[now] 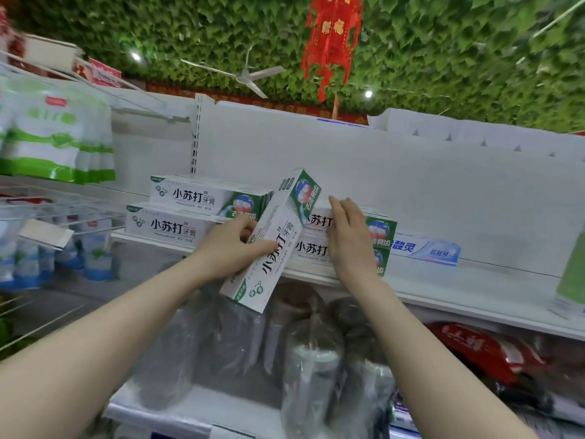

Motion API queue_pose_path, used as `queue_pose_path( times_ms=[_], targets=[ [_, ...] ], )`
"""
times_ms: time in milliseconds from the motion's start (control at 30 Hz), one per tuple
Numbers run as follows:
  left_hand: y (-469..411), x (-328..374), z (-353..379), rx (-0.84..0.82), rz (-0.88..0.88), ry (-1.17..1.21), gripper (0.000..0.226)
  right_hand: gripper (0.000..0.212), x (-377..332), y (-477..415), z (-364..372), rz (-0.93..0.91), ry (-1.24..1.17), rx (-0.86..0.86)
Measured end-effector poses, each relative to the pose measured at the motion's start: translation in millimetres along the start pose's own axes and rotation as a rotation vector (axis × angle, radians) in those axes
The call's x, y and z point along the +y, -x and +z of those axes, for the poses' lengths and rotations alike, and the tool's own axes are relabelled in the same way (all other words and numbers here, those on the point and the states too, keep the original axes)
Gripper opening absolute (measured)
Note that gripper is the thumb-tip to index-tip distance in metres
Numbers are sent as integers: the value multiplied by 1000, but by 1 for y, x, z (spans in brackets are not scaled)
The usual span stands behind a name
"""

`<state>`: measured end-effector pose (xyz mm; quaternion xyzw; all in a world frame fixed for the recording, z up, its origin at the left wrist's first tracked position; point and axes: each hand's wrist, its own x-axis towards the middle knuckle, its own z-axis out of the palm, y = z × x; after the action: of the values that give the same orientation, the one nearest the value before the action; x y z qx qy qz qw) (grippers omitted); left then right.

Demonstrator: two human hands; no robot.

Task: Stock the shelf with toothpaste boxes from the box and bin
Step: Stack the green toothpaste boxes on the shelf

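- The left hand (234, 245) gripped a green-and-white toothpaste box (285, 223) around its middle, with the thumb across the printed face and the fingers curled behind it.
- The box's long axis ran diagonally. Its lower end hung out past the front edge of the shelf (474, 296), and its upper end pointed up toward the back panel (348, 160).
- The right hand (351, 236) held nothing; its fingers lay straight and flat against the front of the right stack (316, 248), just beside the held box.
- The left stack (190, 210) of matching boxes lay lengthwise along the shelf, touching the left hand's fingertips or very nearly so.
- The held box sat between the two stacks and hid whatever gap they left. To seat it, it would probably have to turn level with them, and both stacks crowded that turn.
- A blue-and-white toothpaste box (425, 248) lay just past the right stack, with bare shelf beyond it.
- Plastic-wrapped bottles (310, 359) stood on the shelf below.
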<state>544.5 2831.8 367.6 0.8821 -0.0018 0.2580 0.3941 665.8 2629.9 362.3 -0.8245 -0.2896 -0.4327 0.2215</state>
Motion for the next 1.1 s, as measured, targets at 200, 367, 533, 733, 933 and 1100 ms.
queue_pose_path(
  times_ms=[200,367,533,733,933,1100],
  targets=[
    [4,2,7,-80,65,40,37,45,-17,19,-32,198,-347,27],
    [15,14,10,-108,223,-143,40,51,-27,29,-62,388,-615,-12],
    [20,24,14,-105,337,-182,45,31,-9,47,-84,378,-598,-20],
    [22,33,23,-57,527,-423,59,46,-10,61,-125,693,-690,-123],
    [29,42,35,73,787,-634,52,33,-1,76,-144,984,-857,-312],
    [24,40,38,144,829,-680,60,9,10,85,-149,945,-1036,-323]
  ],
)
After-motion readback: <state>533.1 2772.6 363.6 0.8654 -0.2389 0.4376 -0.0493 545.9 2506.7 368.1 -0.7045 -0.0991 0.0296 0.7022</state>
